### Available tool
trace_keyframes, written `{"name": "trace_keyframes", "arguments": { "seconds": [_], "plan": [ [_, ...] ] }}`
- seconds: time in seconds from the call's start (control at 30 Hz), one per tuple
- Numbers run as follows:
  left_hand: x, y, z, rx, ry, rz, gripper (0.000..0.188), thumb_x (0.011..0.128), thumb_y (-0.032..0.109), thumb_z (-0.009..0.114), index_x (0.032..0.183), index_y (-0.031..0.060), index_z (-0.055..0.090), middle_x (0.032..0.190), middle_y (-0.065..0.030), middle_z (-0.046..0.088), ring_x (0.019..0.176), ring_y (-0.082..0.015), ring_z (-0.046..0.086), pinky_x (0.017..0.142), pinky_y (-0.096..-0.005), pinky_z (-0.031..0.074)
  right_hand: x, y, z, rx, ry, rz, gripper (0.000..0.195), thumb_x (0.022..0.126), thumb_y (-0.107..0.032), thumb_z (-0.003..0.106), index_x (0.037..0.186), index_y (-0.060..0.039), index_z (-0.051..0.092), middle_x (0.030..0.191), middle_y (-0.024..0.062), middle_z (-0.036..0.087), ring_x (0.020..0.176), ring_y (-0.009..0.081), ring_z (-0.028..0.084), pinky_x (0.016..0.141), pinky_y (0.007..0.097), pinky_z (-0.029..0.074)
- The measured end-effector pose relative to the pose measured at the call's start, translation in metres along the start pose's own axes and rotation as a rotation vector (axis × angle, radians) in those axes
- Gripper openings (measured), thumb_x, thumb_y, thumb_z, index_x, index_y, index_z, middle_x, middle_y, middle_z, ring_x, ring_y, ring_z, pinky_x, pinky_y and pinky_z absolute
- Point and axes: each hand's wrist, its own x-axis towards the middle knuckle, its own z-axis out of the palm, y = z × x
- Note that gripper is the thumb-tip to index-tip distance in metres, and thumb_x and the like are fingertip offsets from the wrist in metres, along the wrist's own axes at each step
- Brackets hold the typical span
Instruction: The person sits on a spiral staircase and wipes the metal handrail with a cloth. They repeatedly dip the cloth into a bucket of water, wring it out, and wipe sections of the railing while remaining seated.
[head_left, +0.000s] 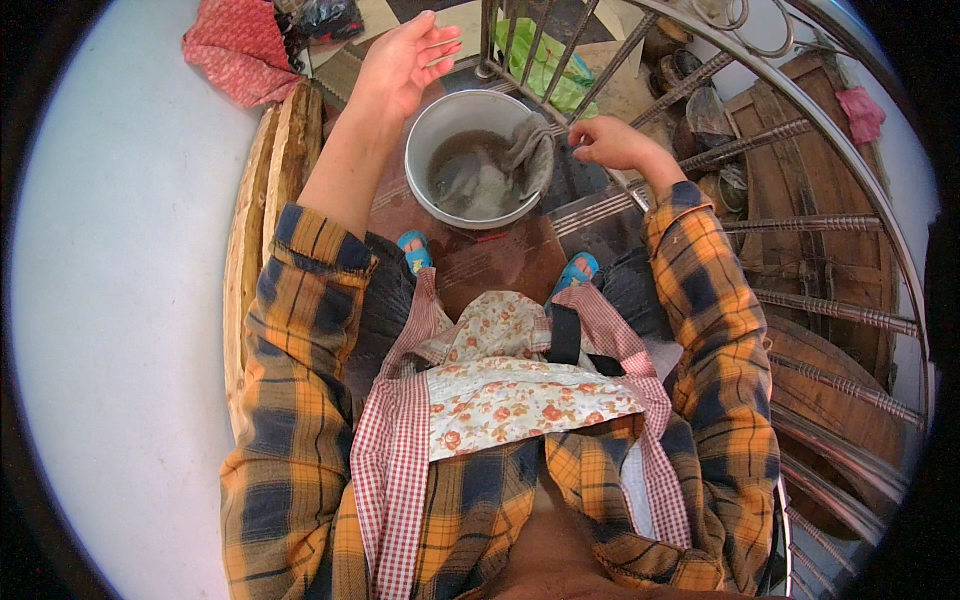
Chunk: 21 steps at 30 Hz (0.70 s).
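A light-grey bucket stands on the tiled floor before me, holding murky water. Pale fabric lies partly under that water. Over the bucket's right rim hangs a wet grey cloth, its lower end inside. My left hand is raised above and left of the bucket, fingers apart, with nothing in it. Just right of the cloth is my right hand, its fingers loosely bent; a small gap shows between fingertips and cloth, and I see nothing held.
A metal railing curves along the right side, with a green plastic bag behind its bars. Wooden timbers lean by the white wall at left, topped by a red patterned cloth. Blue slippers flank the bucket's near side.
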Motion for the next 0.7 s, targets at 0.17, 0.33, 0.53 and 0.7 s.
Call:
{"name": "trace_keyframes", "arguments": {
  "seconds": [0.17,0.33,0.53,0.7],
  "plan": [
    [-0.0017,0.0015,0.0003,0.066,0.002,0.0,0.015,0.091,0.02,0.053,0.096,0.0058,0.056,0.106,-0.0117,0.064,0.095,-0.0213,0.06,0.079,-0.0324,0.048,0.001,-0.0034,-0.003,0.024,-0.03,0.025,0.028,0.075,-0.019,0.066,0.098,-0.0032,0.062,0.089,0.0122,0.064,0.083,0.0252,0.06,0.074,0.0355,0.048],
    [-0.0063,0.004,0.0045,0.086,0.021,0.012,0.01,0.088,0.013,0.052,0.093,0.0051,0.057,0.105,-0.0111,0.064,0.094,-0.0206,0.06,0.078,-0.0318,0.048,-0.0003,-0.0068,-0.0045,0.027,-0.029,0.022,0.028,0.075,-0.018,0.066,0.099,-0.0034,0.063,0.089,0.0118,0.065,0.084,0.0249,0.061,0.074,0.035,0.048],
    [-0.0067,0.0015,0.0,0.114,-0.018,0.049,0.007,0.085,0.006,0.052,0.089,0.0054,0.058,0.104,-0.011,0.064,0.094,-0.0202,0.06,0.078,-0.0321,0.048,0.0,-0.0068,-0.0034,0.0,-0.035,0.018,0.029,0.076,-0.018,0.065,0.101,-0.0035,0.062,0.091,0.0123,0.065,0.084,0.0253,0.061,0.074,0.0356,0.048],
    [-0.0044,-0.0038,0.0054,0.186,-0.13,0.08,0.01,0.085,0.006,0.051,0.091,0.0061,0.059,0.106,-0.0097,0.064,0.094,-0.0186,0.06,0.079,-0.0298,0.047,-0.0039,-0.0017,0.0016,-0.007,0.022,0.002,0.028,0.073,-0.022,0.064,0.095,-0.004,0.064,0.09,0.0144,0.065,0.083,0.0293,0.062,0.073,0.0388,0.048]
  ]
}}
